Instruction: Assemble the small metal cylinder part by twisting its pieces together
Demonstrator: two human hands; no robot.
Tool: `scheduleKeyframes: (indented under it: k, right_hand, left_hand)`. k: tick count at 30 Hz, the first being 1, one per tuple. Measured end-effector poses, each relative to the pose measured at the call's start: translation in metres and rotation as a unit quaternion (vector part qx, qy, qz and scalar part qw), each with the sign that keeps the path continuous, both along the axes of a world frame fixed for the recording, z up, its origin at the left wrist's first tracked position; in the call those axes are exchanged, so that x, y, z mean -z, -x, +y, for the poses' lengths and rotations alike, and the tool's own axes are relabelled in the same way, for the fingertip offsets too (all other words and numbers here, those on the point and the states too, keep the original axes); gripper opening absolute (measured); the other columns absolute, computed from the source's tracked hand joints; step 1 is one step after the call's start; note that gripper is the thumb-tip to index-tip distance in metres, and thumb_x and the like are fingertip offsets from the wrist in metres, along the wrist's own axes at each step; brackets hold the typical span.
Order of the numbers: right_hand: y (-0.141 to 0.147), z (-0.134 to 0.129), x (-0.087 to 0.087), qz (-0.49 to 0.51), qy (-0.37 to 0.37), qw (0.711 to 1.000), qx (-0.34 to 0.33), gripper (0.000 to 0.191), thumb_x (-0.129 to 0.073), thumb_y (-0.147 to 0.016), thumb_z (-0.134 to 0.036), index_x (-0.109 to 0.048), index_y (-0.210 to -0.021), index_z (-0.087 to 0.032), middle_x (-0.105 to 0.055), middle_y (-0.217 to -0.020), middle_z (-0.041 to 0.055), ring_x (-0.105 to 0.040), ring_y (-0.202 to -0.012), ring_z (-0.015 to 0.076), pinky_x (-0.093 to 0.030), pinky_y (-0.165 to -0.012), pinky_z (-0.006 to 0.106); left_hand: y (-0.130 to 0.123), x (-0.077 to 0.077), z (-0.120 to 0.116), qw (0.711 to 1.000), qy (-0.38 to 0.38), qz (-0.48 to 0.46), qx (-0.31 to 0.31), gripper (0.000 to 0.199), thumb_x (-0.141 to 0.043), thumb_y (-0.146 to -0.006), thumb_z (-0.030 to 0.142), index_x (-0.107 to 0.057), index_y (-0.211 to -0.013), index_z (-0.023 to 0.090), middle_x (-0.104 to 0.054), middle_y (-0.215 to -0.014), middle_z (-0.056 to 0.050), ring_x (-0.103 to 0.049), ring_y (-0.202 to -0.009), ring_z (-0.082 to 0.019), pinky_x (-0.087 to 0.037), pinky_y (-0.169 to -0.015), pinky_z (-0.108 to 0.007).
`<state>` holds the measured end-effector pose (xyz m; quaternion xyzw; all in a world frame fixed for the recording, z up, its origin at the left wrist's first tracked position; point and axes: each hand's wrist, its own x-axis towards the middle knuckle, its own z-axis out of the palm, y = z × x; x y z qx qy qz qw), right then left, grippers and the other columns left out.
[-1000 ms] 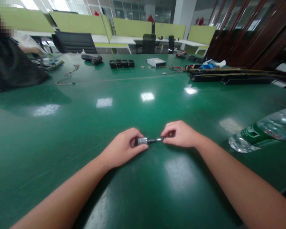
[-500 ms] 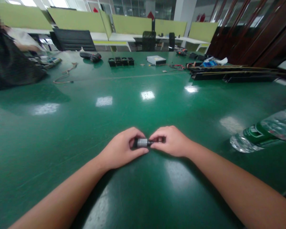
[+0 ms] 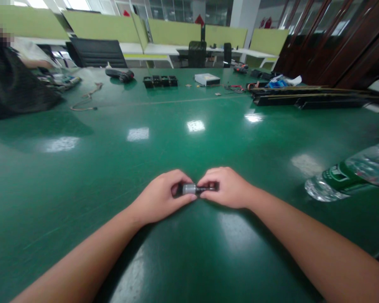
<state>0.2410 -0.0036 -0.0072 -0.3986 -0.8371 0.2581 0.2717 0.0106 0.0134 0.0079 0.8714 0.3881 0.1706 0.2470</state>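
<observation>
Between my hands lies a small black-and-silver cylinder point(image 3: 189, 189), low over or on the green tabletop point(image 3: 164, 155). My left hand point(image 3: 166, 193) is closed around its left end, thumb below and fingers above. A thin dark shaft point(image 3: 205, 189) runs out of the cylinder's right end. My right hand point(image 3: 225, 187) pinches this shaft close to the cylinder, with thumb and fingertips. The cylinder's left end is partly hidden in my left palm, and its exact kind is too small to make out.
A clear bottle with a green label point(image 3: 347, 176) lies at the right. Black rails point(image 3: 303, 97), a silver box point(image 3: 207, 79), a black block point(image 3: 160, 81), a dark power tool point(image 3: 120, 75) and a cable point(image 3: 86, 100) line the far side. Another person's dark sleeve point(image 3: 15, 80) is at far left.
Both hands keep nearly the same place and grip. The right fingers have shifted very slightly on the shaft. The other person's arm has moved a little.
</observation>
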Motion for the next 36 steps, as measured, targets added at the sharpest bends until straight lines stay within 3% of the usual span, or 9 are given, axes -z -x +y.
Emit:
scheduleKeyframes:
  k: [36]
  right_hand:
    - [-0.0062,0.0003,-0.0057,-0.019,0.005,1.000,-0.001,0.015,-0.072,-0.075,-0.013,-0.075,-0.089,-0.017,-0.068,-0.079,0.0014,-0.060,-0.069,0.0115,-0.044,-0.066,0.023]
  left_hand:
    - [0.0001,-0.0040,-0.0022,1.000,0.013,0.008,-0.011,0.028,-0.064,-0.086,0.047,-0.068,-0.093,0.020,-0.063,-0.077,0.000,-0.056,-0.067,-0.015,-0.039,-0.061,-0.025]
